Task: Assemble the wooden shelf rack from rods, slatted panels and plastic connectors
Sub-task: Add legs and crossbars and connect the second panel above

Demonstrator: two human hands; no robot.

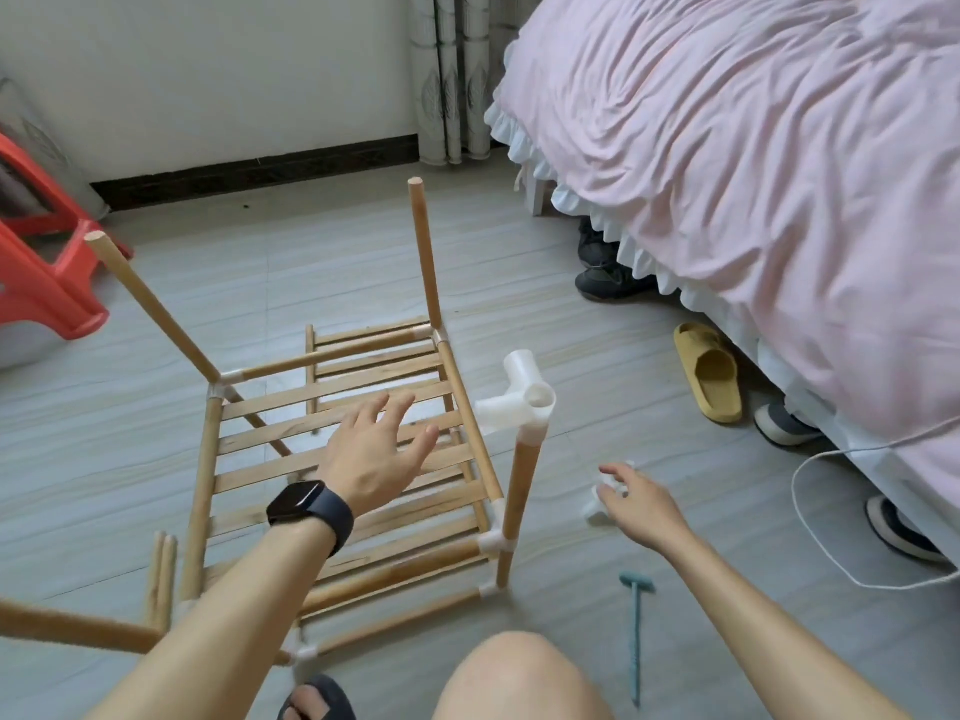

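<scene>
Your right hand [641, 504] is the nearer one to what comes next. The loose connector [597, 504] lies on the floor [571, 589] just right of the rack [332, 387], directly under that hand's fingertips. The fingers are bent down onto the white plastic and touch it, but you cannot tell from here whether they have closed on it.

Your left hand [374, 454] is spread flat, fingers apart, above the middle slats and holding nothing. Whether it rests on the wood is unclear.

The rack sits on the floor with its uprights pointing up. The near right upright already wears the fitted connector [522, 402], just beside your right hand and above it. The bare tops lie the other way. The far rod [425, 252] stands almost vertical at the back corner, and the left rod [150, 309] leans outward to the left.

So the likely carry runs up and leftward across the rack, with the connector's socket turned to face down along the rod's long axis. The far rod looks the easier reach for your right hand. The leaning left rod will probably need your left hand to straighten it first.
</scene>
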